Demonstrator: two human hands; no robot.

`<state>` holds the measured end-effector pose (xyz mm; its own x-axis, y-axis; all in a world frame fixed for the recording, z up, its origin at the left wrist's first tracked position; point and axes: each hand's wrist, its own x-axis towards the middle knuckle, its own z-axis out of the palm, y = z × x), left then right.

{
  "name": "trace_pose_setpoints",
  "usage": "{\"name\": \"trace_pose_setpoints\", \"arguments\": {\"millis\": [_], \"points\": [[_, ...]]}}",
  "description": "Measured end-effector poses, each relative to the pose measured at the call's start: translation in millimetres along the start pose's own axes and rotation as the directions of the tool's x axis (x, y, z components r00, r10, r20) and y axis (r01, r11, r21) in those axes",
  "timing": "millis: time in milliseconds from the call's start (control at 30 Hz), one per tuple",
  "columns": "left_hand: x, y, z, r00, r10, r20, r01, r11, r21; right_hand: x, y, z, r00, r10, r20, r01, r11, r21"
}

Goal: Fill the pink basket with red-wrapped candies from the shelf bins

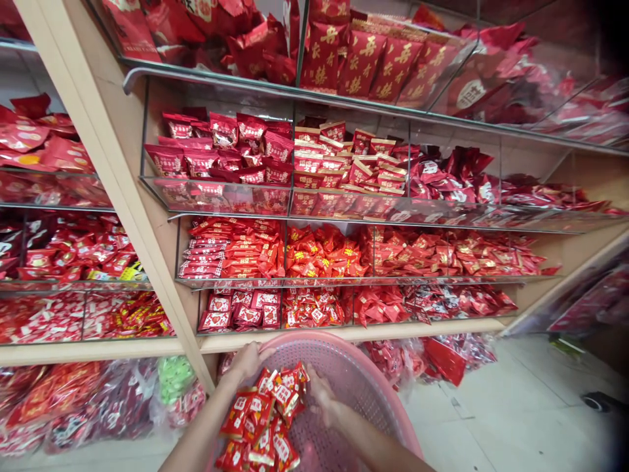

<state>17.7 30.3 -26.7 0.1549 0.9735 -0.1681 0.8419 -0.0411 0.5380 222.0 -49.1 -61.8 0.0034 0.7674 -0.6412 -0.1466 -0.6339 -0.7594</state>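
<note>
Forearms [199, 423] extended nearest cam. Stocked shelving unit [101, 151] seen behind; pink perf. basket [348, 373] placed below it. L hand [246, 362] held at basket's far-L rim; grip can't be told. R hand [323, 398] held inside, fingers apart, just beside red pkts [260, 406], piled in basket's L part. Step (judged): pkts handled in basket. Next move, prob.: both hands needed around loose pile.

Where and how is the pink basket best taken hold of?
Probably by opposite sides of the rim, coming from left and right: the pink basket is round and opens upward, the rim's right side shows mostly bare, and the red packets heap toward the left, where more support may help.
</note>
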Motion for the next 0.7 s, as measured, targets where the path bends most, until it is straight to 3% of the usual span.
{"name": "trace_pose_setpoints", "arguments": {"millis": [100,167,233,300,367,433,500,567,633,700], "points": [[-2,0,-1.1,1.0,0.016,-0.006,-0.016,0.999,0.043,-4,-6,-1,0.994,0.051,-0.093,-0.053,0.999,-0.014],[-2,0,-1.7,1.0,0.01,-0.004,-0.009,0.998,0.057,-4,-9,0,0.988,0.012,-0.155,-0.024,0.997,-0.078],[-3,0,-2.4,1.0,-0.013,-0.006,0.013,0.998,0.068,-3,-15,1,0.978,-0.111,-0.174,0.082,0.983,-0.167],[-5,0,-3.7,0.999,-0.033,-0.001,0.033,0.997,0.067,-6,-31,1,0.944,-0.304,-0.129,0.263,0.929,-0.26],[-7,-1,-5.4,0.999,-0.038,0.008,0.038,0.998,0.054,-17,-60,-1,0.85,-0.526,-0.022,0.488,0.802,-0.345],[-11,-3,-7.2,0.999,-0.051,0.016,0.05,0.999,0.021,-38,-104,-7,0.699,-0.706,0.116,0.682,0.609,-0.405],[-16,-5,-8.7,0.996,-0.082,0.017,0.082,0.996,-0.025,-63,-155,-14,0.543,-0.817,0.197,0.776,0.398,-0.49],[-20,-9,-9.0,0.993,-0.12,0.011,0.121,0.991,-0.059,-85,-204,-20,0.39,-0.896,0.21,0.782,0.202,-0.59],[-24,-13,-8.2,0.991,-0.137,-0.006,0.136,0.989,-0.057,-97,-244,-24,0.267,-0.93,0.252,0.684,-0.001,-0.729],[-26,-17,-6.4,0.993,-0.12,-0.017,0.12,0.993,-0.024,-100,-270,-25,0.219,-0.933,0.285,0.559,-0.119,-0.821]]}}
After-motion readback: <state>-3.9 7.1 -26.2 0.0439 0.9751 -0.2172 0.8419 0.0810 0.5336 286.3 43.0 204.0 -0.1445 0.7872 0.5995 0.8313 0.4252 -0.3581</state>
